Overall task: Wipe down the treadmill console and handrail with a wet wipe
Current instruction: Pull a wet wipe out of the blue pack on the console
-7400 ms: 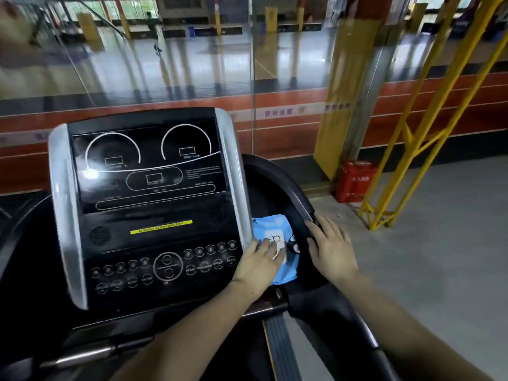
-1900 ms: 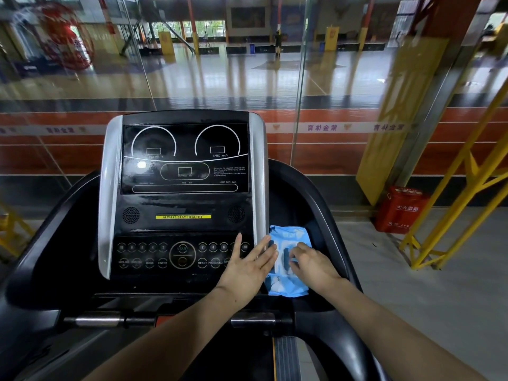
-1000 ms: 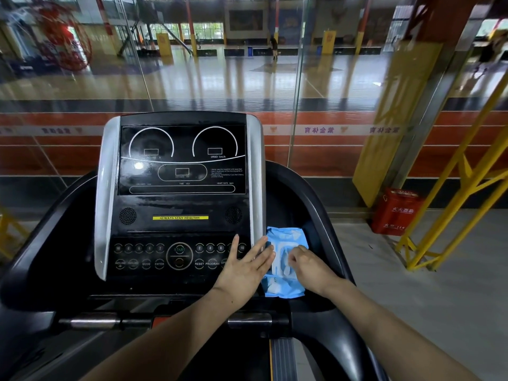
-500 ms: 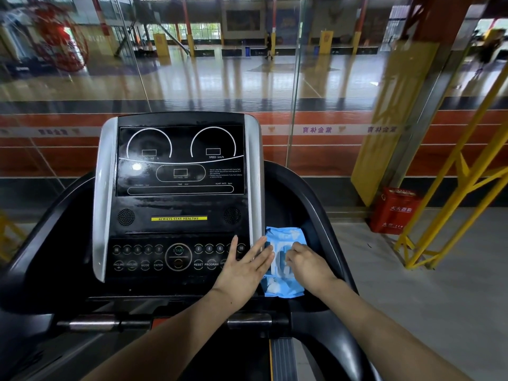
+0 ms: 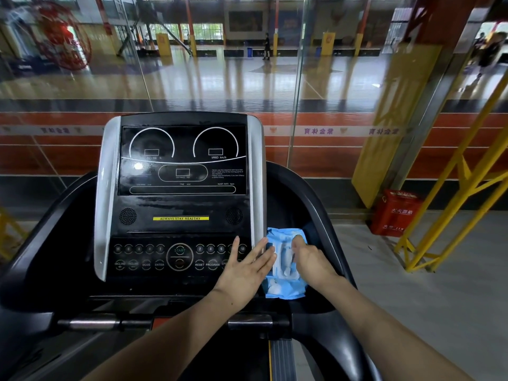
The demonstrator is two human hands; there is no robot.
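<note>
- Beside the console's right edge, in the black tray of the treadmill, lies a blue wet-wipe pack (image 5: 284,284), flat, its long side running toward the person.
- On top of the pack, the right hand (image 5: 310,261) is curled, its fingertips (image 5: 298,242) pinched together at the pale opening flap in the middle; whether a wipe is already caught between them is hard to tell, since the knuckles hide the spot.
- At the pack's left side, the left hand (image 5: 247,270) lies flat with fingers spread apart, gripping nothing; its fingertips reach onto the lower right buttons and the pack's left edge, pressing down.
- Left of the pack stands the treadmill console (image 5: 181,204), black with silver side strips, tilted back toward the glass. It shows two dial arcs, a yellow strip reading ALWAYS STAY HEALTHY (image 5: 181,218), and a round START button (image 5: 179,255) among rows of small keys.
- Around the console curves the black handrail (image 5: 324,215), rising on both sides; a short chrome grip bar (image 5: 93,324) sits below the console, near the forearms.
- Beyond the handrail on the right, a red box (image 5: 397,213) rests on the grey floor beside a yellow metal frame (image 5: 450,199).
- Ahead, a glass wall (image 5: 247,86) looks onto a shiny sports hall floor.
</note>
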